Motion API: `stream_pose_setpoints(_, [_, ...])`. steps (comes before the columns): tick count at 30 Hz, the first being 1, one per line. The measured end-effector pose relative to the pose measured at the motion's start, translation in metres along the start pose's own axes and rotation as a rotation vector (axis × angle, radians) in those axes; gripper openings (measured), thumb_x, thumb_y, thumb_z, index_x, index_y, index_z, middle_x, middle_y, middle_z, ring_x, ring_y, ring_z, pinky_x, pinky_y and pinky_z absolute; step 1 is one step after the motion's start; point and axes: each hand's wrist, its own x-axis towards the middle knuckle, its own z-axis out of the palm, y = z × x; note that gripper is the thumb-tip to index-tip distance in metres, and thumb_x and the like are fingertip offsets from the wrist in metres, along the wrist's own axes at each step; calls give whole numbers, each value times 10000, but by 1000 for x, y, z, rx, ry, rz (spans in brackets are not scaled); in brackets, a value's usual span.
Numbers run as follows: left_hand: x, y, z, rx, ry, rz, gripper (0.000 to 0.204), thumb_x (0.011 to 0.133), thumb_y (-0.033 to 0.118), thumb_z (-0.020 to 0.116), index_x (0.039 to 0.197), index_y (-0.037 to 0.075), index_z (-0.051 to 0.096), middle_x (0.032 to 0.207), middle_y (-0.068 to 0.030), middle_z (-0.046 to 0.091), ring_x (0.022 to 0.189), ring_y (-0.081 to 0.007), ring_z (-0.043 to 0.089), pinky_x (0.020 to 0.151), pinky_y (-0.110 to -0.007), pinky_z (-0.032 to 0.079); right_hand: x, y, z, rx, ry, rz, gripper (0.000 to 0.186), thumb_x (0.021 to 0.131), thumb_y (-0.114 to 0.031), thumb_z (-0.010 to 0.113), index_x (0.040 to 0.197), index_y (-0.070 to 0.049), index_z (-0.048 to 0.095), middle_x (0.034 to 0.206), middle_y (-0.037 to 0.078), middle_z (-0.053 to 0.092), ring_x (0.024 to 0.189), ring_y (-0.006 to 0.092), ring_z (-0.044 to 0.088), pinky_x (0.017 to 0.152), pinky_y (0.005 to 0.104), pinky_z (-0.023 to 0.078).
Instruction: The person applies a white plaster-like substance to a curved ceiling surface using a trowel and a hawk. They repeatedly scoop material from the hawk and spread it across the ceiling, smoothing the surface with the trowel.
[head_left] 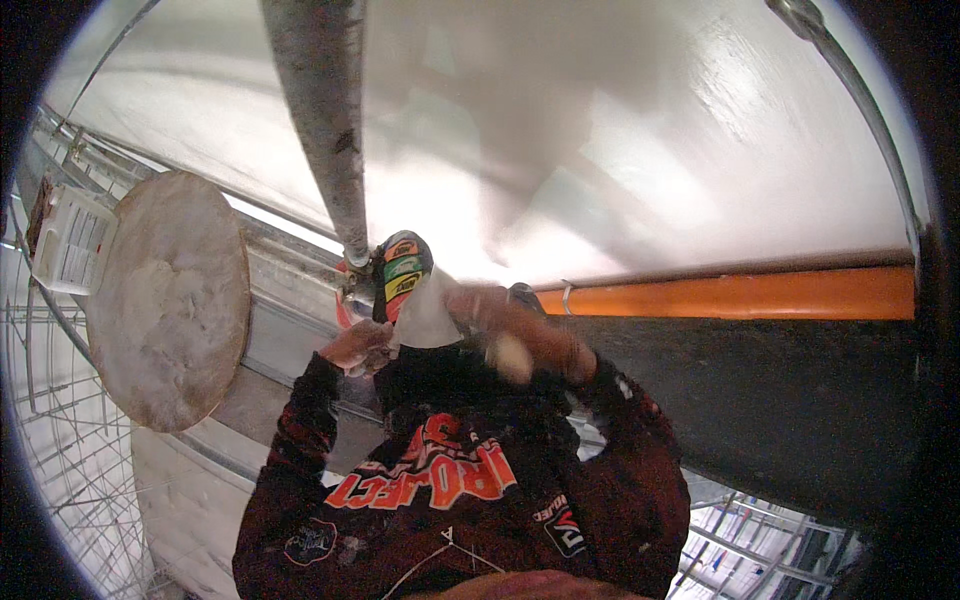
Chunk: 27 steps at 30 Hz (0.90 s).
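left hand (360,347), right hand (512,325), one pale sheet (428,316) between; one round board (175,300).

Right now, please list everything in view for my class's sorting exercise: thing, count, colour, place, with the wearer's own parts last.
Sheet: one, white, centre
Blurred thing: one, cream, right of the sheet; kind unclear
Shoe: one clearly seen, black with coloured patches, above the sheet
Post: one, grey, top centre
Bar: one, orange, right
Board: one, dark, below the bar
Disc: one, off-white, left
Container: one, white, far left
Wall: one, whitish, top
Sweatshirt: one, black with red print, bottom
Left hand: one, left of the sheet
Right hand: one, blurred, right of the sheet
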Motion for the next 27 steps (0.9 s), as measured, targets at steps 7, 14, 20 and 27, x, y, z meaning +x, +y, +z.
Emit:
stream_pose_setpoints(7, [15,84,17,1033,-208,339,140,733,64,651,813,37,540,649,-131,553,602,-323,601,529,-399,466,-65,-1,9,-1242,-234,-230,578,836,-238,531,1404,-204,426,1436,76,414,1342,303,366,1148,558,194])
stream_pose_setpoints(14, [4,142,54,1017,366,565,112,847,136,599,798,59,534,682,-114,517,649,-336,547,570,-469,422,-138,96,-66,-475,541,220,489,807,-183,628,1263,-56,506,1245,128,529,1155,312,512,966,496,433])
stream_pose_setpoints(20, [52,120,70,982,852,862,235,866,181,622,1051,35,624,900,-172,637,766,-336,620,665,-411,488,-56,25,33,1352,852,85,218,871,-276,557,948,-73,556,1051,75,594,976,267,584,953,486,467])
stream_pose_setpoints(27, [56,63,17,1220,743,844,361,783,128,657,1128,32,614,912,-122,645,795,-319,622,757,-413,492,-61,22,49,1482,417,0,259,821,-261,593,968,-55,541,883,77,566,916,282,613,815,441,551])
